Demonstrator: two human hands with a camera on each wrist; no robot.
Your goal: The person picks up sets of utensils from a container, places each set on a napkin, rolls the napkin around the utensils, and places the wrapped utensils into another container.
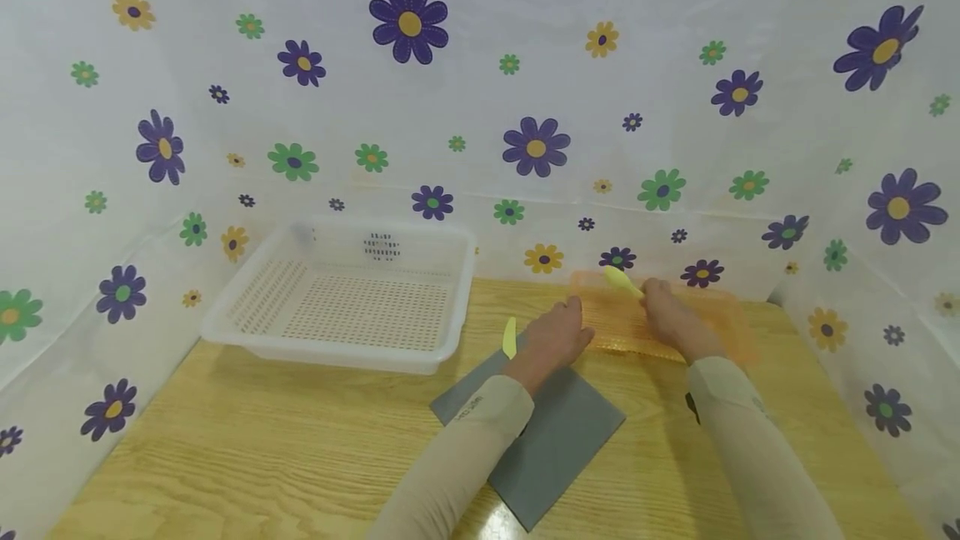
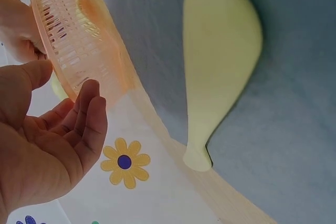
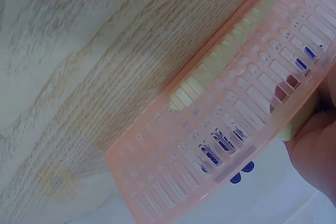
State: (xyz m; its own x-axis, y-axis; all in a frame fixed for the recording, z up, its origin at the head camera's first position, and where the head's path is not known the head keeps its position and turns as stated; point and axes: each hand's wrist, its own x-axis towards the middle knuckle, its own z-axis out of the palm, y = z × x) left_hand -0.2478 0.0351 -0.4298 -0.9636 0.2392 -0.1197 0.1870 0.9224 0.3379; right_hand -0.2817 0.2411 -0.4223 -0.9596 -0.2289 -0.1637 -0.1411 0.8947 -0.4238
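My left hand [image 1: 553, 330] is at the left end of an orange slotted plastic basket [image 2: 63, 40], thumb and curled fingers on either side of its rim. Over the basket, my right hand [image 1: 670, 319] grips a pale yellow-green utensil [image 1: 621, 279], its broad rounded end pointing up and left; the fingers cover the rest. Through the slotted wall in the right wrist view, a long pale yellow-green piece [image 3: 210, 72] shows inside the basket. Close by my left wrist, a pale yellow-green paddle-shaped utensil [image 2: 220, 51] lies on a grey board [image 1: 558, 440], its narrow end toward the back.
A large white slotted basket [image 1: 330, 355] stands at the back left of the wooden table [image 1: 300, 448]. My left forearm crosses the grey board. Flower-patterned sheeting [image 1: 465, 90] closes off the back and both sides. A small dark thing [image 1: 692, 407] shows beside my right sleeve.
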